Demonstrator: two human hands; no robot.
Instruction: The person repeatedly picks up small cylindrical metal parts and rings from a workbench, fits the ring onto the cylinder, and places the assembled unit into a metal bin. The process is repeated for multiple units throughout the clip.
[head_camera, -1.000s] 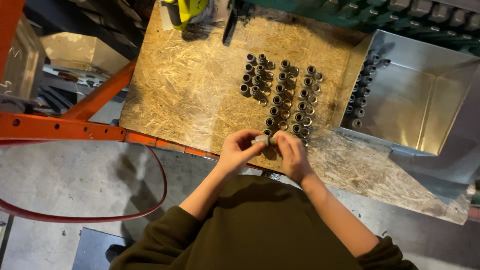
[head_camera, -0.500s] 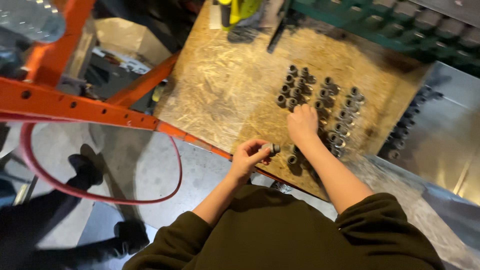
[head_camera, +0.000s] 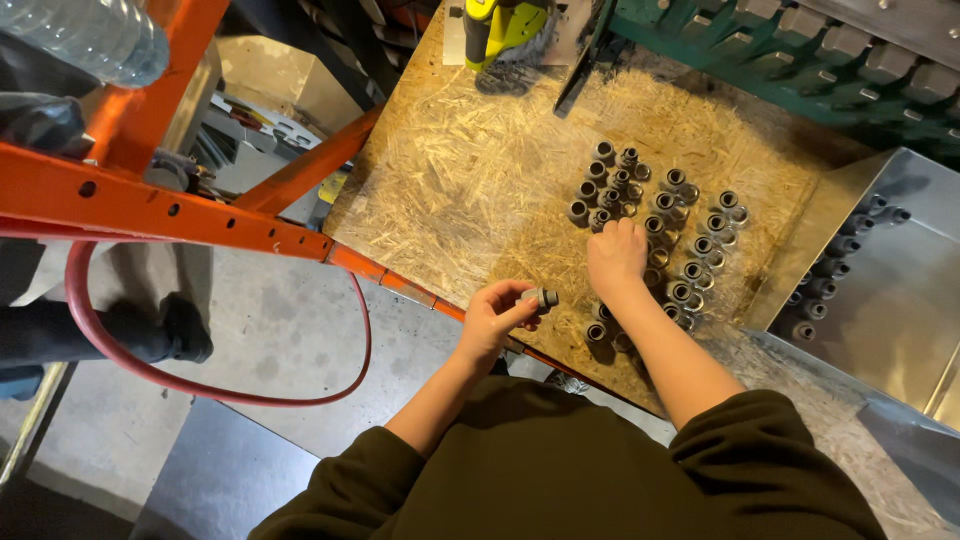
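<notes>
My left hand pinches a small grey cylindrical fitting near the front edge of the chipboard worktop. My right hand lies palm down on a cluster of several grey cylindrical fittings that stand upright on the board; its fingers are curled over some of them, and whether it grips one is hidden. Two more fittings stand just below that hand, by the board's edge.
A shiny metal bin at the right holds more fittings along its left wall. An orange steel frame and a red hose lie to the left. A yellow-green tool sits at the board's far edge. A clear plastic bottle is top left.
My two hands have parted: the right one went from the fitting held at the edge up onto the cluster. The left keeps the fitting. The view has swung left.
</notes>
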